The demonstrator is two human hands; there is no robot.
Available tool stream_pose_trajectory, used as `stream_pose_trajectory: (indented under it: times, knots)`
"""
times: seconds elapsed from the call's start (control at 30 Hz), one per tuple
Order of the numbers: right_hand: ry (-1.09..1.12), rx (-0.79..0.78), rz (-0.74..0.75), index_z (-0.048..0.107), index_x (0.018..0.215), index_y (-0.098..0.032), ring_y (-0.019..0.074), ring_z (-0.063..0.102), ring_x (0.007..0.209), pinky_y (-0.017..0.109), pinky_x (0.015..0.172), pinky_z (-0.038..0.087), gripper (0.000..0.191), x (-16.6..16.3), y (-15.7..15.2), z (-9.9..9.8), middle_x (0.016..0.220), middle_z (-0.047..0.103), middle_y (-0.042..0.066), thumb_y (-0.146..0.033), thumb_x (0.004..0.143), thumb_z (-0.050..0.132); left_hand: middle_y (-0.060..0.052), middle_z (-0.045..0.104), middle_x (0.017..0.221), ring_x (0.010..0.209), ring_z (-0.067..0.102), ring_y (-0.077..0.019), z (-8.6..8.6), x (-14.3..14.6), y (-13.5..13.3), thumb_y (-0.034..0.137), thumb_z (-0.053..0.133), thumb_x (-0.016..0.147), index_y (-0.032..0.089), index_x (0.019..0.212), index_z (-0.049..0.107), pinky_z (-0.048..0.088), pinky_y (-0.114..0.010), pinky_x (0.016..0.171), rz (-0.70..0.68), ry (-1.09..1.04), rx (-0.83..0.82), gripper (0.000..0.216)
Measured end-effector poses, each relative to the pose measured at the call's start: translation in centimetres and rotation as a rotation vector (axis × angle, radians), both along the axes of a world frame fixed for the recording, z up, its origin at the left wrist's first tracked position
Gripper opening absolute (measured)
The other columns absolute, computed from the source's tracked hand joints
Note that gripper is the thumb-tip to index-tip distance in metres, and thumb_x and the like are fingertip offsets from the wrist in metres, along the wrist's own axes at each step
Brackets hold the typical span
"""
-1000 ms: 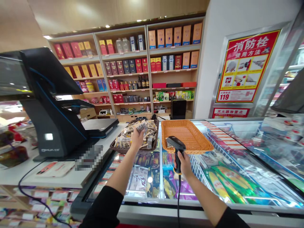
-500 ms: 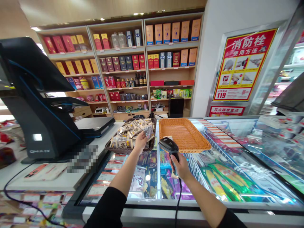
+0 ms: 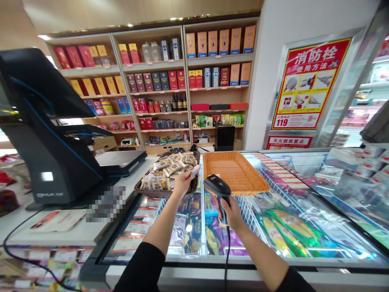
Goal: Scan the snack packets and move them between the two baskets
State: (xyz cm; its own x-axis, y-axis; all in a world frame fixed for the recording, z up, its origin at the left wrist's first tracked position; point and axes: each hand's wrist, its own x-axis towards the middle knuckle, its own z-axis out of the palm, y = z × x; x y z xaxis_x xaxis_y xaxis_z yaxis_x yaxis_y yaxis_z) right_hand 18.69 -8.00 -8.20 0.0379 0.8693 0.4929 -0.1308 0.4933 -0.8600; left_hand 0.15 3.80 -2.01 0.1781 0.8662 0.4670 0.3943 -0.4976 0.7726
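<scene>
My left hand (image 3: 181, 183) is closed on a small snack packet (image 3: 194, 170), held at the right edge of a dark wicker basket (image 3: 146, 190) piled with several similar packets. My right hand (image 3: 231, 211) grips the handle of a black barcode scanner (image 3: 216, 185), whose head points toward the packet, a short gap away. Its black cable (image 3: 226, 255) hangs down toward me. Just beyond the scanner stands an orange wicker tray (image 3: 235, 170) with nothing visible in it. Both baskets rest on the glass lid of a chest freezer (image 3: 273, 211).
A black till terminal (image 3: 45, 134) with a screen stands on the white counter (image 3: 60, 231) at left. Shelves of boxed goods (image 3: 170, 81) fill the back wall. A red fire-hydrant poster (image 3: 306, 85) hangs at right. Frozen goods lie under the freezer glass.
My left hand has drawn a packet out of the dark basket, from its middle to its right edge, toward the scanner. The scanner has shifted slightly left. The camera has panned a little.
</scene>
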Motion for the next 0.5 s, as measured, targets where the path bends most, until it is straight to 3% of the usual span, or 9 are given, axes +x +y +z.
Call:
stream_pose_trajectory:
  times: [0.17,0.3,0.37,0.5]
  knots:
    - [0.009,-0.001,0.014,0.049,0.073,-0.018,0.0067,0.041,0.033,0.019,0.033,0.034,0.032,-0.1,-0.1,0.2,0.050,0.048,-0.004,-0.047,0.087,0.048,-0.002,0.068,0.105,0.098,0.062,-0.0227,0.0,-0.1,-0.1,0.018,0.053,0.074,0.017,0.109,0.067,0.043,-0.031,0.089,0.024,-0.016,-0.013,0.037]
    - [0.168,-0.039,-0.033,0.048,0.079,-0.019,0.0072,0.042,0.034,0.020,0.033,0.035,0.033,0.4,0.2,0.9,0.054,0.051,-0.004,-0.051,0.085,0.049,-0.003,0.068,0.106,0.102,0.060,-0.0254,0.5,0.5,-0.7,0.015,0.052,0.074,0.022,0.107,0.068,0.041,-0.036,0.094,0.050,-0.017,0.011,0.037]
    - [0.297,-0.061,-0.125,0.047,0.083,-0.019,0.0076,0.043,0.035,0.020,0.034,0.035,0.034,0.9,0.5,1.4,0.055,0.051,-0.004,-0.053,0.083,0.050,-0.002,0.066,0.110,0.113,0.055,-0.0253,0.8,1.7,-1.0,0.012,0.051,0.074,0.028,0.106,0.068,0.033,-0.039,0.102,-0.019,0.008,0.076,0.039]
    - [0.448,-0.113,-0.320,0.046,0.087,-0.020,0.0087,0.043,0.034,0.021,0.033,0.035,0.038,2.3,1.3,2.0,0.055,0.050,-0.005,-0.058,0.080,0.050,0.000,0.061,0.120,0.127,0.040,-0.0235,0.7,5.9,-1.0,0.004,0.049,0.068,0.032,0.102,0.068,0.003,-0.045,0.112,-0.163,0.179,0.161,0.048]
